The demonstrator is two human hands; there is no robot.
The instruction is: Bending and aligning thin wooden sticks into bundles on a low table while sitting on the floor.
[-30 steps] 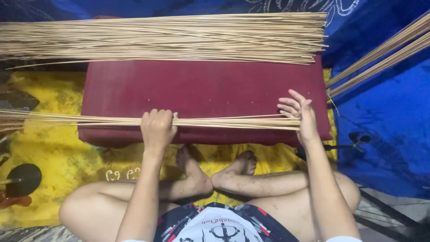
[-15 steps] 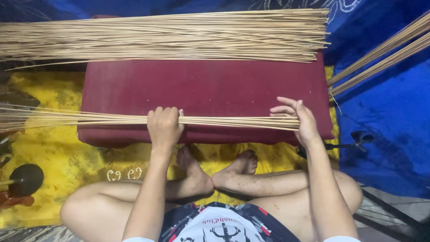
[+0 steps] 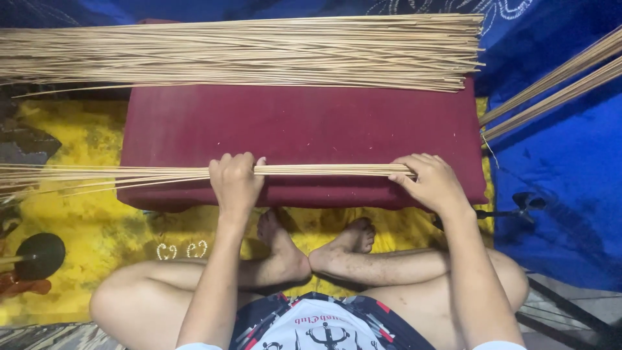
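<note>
We sit cross-legged behind a low red cushion (image 3: pixel 298 123) and hold a thin bundle (image 3: pixel 324 170) of long pale sticks along its near edge. Our left hand (image 3: pixel 234 180) is curled over the bundle near its middle, fingers together and clamped on the sticks from above. Our right hand (image 3: pixel 433 181) covers the bundle's right end, fingers bent down and closed over the tips. To the left of the cushion the sticks run on unsupported over the yellow cloth (image 3: pixel 84 214), and there they fan apart a little. We judge them light, springy and thin: easy to lift but quick to splay, slide past one another or snap if bent hard, so a grip works best where we have it, with one hand near the middle to bind them and the other at the end to keep the tips even. A much larger pile (image 3: pixel 246 52) of the same sticks lies across the cushion's far edge, well apart from ours, and more sticks (image 3: pixel 551 87) slant over the blue cloth (image 3: pixel 557 181) at right.
</note>
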